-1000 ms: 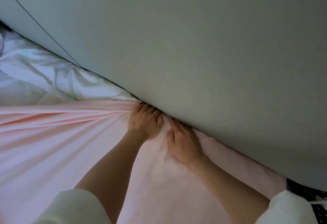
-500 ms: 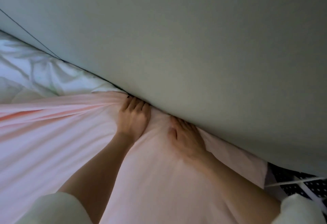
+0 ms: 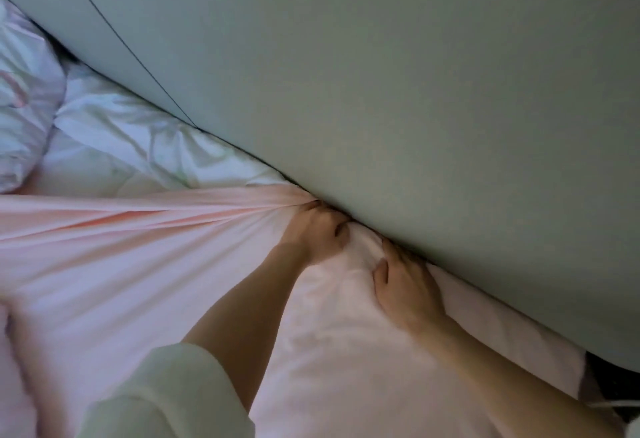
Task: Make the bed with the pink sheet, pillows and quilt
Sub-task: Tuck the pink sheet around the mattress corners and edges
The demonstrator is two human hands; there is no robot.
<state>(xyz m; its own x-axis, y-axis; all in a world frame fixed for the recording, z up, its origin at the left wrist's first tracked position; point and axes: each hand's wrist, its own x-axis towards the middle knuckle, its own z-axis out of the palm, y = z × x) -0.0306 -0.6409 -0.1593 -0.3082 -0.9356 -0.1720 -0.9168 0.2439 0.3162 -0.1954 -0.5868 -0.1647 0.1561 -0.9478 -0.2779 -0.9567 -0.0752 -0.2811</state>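
The pink sheet (image 3: 138, 264) covers the near part of the bed, with folds that run together toward the headboard. My left hand (image 3: 315, 233) grips the bunched edge of the sheet where those folds meet, right at the gap under the headboard, its fingers curled. A little to the right, my right hand (image 3: 405, 281) lies flat on the sheet. It presses the edge down into the same gap, and its fingertips are hidden there. White crumpled bedding (image 3: 138, 146) lies uncovered beyond the sheet's edge. A pale pillow (image 3: 24, 91) shows at the far left.
A tall grey-green padded headboard (image 3: 415, 91) fills the upper right and leans over the bed edge. A dark patterned floor strip (image 3: 620, 389) and a white cable show at the lower right corner.
My left hand has gone from flat fingers to a curled grip, pulling the sheet's folds tighter at the gap. My right hand has slid slightly further right along the headboard.
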